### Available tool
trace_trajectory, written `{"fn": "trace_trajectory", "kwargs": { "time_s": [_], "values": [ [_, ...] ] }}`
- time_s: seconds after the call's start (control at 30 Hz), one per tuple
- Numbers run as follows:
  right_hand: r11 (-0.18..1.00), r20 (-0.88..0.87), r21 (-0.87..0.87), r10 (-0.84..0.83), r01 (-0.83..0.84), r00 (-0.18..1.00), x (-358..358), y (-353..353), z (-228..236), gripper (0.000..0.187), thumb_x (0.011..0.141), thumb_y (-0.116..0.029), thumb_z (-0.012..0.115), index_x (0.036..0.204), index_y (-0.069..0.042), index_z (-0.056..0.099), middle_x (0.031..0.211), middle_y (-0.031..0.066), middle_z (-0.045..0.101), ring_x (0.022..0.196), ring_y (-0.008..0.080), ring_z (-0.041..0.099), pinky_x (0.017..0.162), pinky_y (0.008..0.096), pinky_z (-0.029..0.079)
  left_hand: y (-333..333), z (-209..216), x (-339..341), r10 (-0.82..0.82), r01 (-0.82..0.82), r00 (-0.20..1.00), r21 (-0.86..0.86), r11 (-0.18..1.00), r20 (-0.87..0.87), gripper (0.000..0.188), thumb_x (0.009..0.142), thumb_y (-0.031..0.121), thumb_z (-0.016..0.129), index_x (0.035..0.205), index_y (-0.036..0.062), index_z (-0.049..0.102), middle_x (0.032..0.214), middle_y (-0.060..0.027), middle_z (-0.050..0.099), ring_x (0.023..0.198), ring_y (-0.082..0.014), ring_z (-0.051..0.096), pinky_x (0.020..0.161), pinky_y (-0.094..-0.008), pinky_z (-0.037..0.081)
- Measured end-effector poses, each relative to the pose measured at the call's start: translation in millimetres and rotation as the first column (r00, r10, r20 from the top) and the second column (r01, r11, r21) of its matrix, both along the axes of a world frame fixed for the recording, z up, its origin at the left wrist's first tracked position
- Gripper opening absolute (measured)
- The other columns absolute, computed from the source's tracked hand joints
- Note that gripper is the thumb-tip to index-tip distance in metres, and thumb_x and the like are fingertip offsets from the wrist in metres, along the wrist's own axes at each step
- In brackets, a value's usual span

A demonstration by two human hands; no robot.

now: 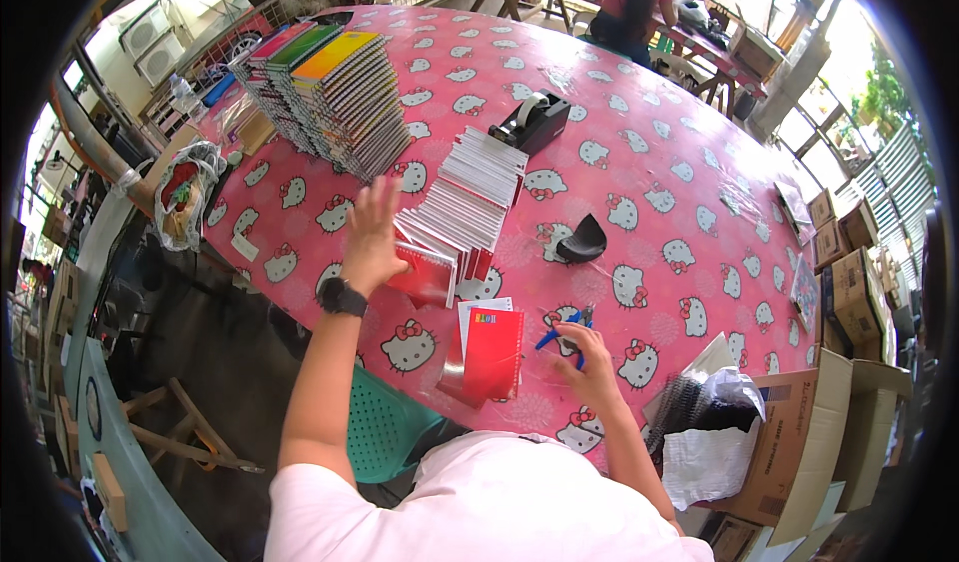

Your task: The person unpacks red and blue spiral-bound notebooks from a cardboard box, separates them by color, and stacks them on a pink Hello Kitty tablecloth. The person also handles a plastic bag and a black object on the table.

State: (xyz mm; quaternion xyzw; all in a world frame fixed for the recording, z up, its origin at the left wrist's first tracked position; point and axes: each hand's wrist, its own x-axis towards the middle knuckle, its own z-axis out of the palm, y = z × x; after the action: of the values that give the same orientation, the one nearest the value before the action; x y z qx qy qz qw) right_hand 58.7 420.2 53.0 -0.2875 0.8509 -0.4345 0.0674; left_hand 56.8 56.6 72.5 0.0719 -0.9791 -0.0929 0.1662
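A person in a white top works at a table (pixel 649 252) covered in pink cloth, left hand (pixel 372 237) spread wide, fingers apart, at the near end of a row of red notebooks (pixel 462 202). The right hand (pixel 591 364), well apart from the left, curls at a pair of blue-handled pliers (pixel 547 340); whether it grips them cannot be told. Between the hands, loose red notebooks (pixel 494 357) overlap near the table's near edge, just above a green chair (pixel 385 427). Patterned cloth shows between the row and a black curved piece (pixel 582 240), and runs broadly on toward the right-hand edge. Beyond the row, a black tape dispenser (pixel 539 122) and tall stacks of spiral notebooks (pixel 345 92) hem in the far side. The top loose cover carries small multicoloured lettering near its upper edge; a cardboard box (pixel 789 442) at lower right bears handwriting and dark print. White cat faces with red bows dot the cloth.
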Motion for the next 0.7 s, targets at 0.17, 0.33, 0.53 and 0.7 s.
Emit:
{"fn": "trace_trajectory", "kwargs": {
  "time_s": [0.17,0.33,0.53,0.7],
  "values": [
    [0.995,0.208,-0.089,-0.017,0.036,0.978,5.7,-5.8,-13.3,0.044,0.075,-0.013,0.068,0.116,-0.005,0.053,0.118,0.0119,0.054,0.108,0.0273,0.049,0.091,0.0355,0.041,-47.8,-103.7,30.4,-0.045,0.091,0.996,0.9,0.427,-0.08,0.143,0.042,0.029,0.091,0.143,0.0161,-0.009,0.146,-0.0228,0.013,0.135,-0.0313,0.019,0.109,-0.0403,0.023],
    [0.999,0.102,-0.039,0.029,-0.026,0.994,10.6,-19.4,-19.6,0.047,0.076,-0.014,0.068,0.119,-0.006,0.05,0.122,0.0116,0.051,0.113,0.0275,0.046,0.092,0.0366,0.04,-21.8,-89.3,33.4,-0.027,0.047,0.999,0.823,0.566,-0.039,0.142,0.04,0.036,0.09,0.144,0.0114,-0.004,0.146,-0.0229,0.015,0.135,-0.0331,0.018,0.11,-0.0406,0.022],
    [0.999,0.056,-0.053,0.014,-0.011,0.998,6.5,-23.4,-17.0,0.047,0.077,-0.015,0.066,0.118,-0.004,0.049,0.122,0.0159,0.049,0.115,0.0323,0.043,0.098,0.0389,0.033,-21.7,-92.4,77.2,-0.024,-0.036,0.994,0.538,0.842,0.103,0.146,0.034,0.041,0.09,0.144,0.0118,-0.001,0.144,-0.0232,0.021,0.134,-0.0366,0.02,0.109,-0.0438,0.022],
    [0.995,0.068,-0.096,0.027,-0.02,0.997,-4.9,-39.6,-7.2,0.046,0.076,-0.016,0.067,0.117,-0.004,0.05,0.122,0.0157,0.05,0.114,0.0317,0.045,0.097,0.0387,0.035,-27.9,-76.4,75.0,0.052,-0.089,0.996,0.601,0.794,0.078,0.138,0.037,0.031,0.09,0.144,0.0126,0.005,0.135,-0.0201,0.033,0.125,-0.0371,0.031,0.104,-0.045,0.029]
  ]
}}
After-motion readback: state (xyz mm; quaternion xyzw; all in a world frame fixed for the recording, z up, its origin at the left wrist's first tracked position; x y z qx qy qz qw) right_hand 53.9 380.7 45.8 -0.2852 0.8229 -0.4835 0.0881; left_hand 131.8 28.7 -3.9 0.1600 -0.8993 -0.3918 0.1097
